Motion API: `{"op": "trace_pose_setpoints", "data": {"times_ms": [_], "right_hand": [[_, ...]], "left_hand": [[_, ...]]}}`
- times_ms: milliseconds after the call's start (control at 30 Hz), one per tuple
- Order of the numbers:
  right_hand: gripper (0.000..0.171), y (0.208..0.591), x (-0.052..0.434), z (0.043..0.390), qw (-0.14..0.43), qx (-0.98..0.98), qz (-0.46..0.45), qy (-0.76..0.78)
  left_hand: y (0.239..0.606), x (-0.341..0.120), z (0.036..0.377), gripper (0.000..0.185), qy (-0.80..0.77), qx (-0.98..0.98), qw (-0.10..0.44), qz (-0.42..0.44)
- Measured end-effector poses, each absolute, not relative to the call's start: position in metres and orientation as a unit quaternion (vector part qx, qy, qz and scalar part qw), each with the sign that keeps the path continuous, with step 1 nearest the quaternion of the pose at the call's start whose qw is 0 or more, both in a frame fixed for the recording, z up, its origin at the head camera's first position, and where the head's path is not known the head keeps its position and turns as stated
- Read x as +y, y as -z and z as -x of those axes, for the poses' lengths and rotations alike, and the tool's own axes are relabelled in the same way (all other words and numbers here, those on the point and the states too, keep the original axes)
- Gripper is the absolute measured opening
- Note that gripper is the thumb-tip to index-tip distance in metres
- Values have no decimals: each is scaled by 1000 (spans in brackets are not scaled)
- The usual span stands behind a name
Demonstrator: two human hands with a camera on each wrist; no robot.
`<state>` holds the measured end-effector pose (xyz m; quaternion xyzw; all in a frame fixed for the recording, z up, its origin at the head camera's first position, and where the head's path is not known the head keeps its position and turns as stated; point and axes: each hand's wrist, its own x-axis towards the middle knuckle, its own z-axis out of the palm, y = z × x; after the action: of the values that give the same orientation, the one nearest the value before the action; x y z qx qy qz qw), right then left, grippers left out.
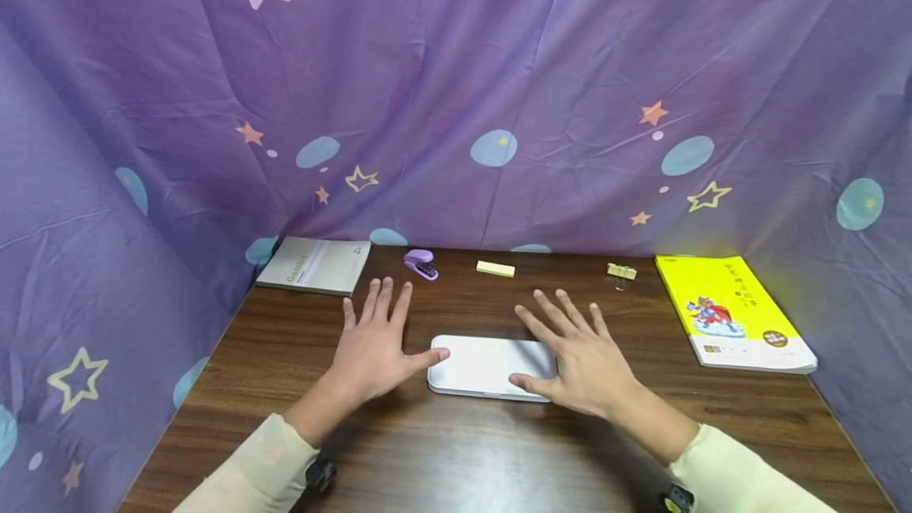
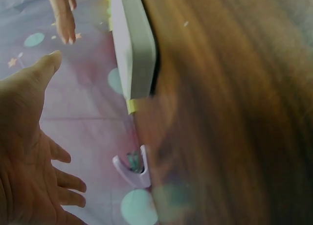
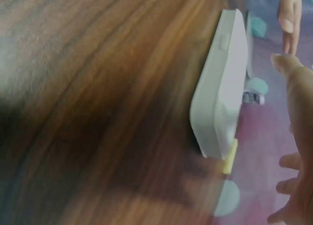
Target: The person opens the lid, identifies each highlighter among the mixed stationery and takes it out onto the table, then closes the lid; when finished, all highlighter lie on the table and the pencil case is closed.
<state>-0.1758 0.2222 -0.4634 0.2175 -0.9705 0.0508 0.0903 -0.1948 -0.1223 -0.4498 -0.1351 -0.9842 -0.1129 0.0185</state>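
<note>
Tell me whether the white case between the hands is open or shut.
Shut: the white case lies flat on the table, lid down, no gap showing.

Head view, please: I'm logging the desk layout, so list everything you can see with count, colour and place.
White case: 1, white, centre of table, between the hands.
Stapler: 1, purple, back, left of centre.
Eraser: 1, pale yellow, back centre.
Binder clip: 1, gold, back right.
Grey booklet: 1, grey, back left corner.
Yellow book: 1, yellow, right edge.
Table: 1, dark wood.
Curtain: purple, starred, surrounding.
Left hand: open, at case's left end.
Right hand: open, over case's right end.
</note>
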Motion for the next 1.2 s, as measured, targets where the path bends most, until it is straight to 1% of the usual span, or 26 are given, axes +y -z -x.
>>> {"op": "trace_pose_setpoints", "data": {"times_ms": [300, 533, 667, 933, 1200], "right_hand": [[102, 486, 209, 176, 88, -958, -266, -55], [98, 500, 207, 177, 85, -953, -287, -51], [97, 505, 208, 179, 81, -950, -296, -52], [94, 511, 213, 184, 85, -937, -334, -59], [91, 515, 216, 188, 90, -925, -359, -82]], "left_hand": [[475, -108, 190, 133, 90, -982, -15, 164], [494, -98, 185, 133, 94, -978, -18, 188], [498, -95, 185, 129, 95, -976, -17, 193], [501, -92, 186, 124, 83, -975, -35, 203], [503, -91, 187, 119, 79, -973, -31, 214]]}}
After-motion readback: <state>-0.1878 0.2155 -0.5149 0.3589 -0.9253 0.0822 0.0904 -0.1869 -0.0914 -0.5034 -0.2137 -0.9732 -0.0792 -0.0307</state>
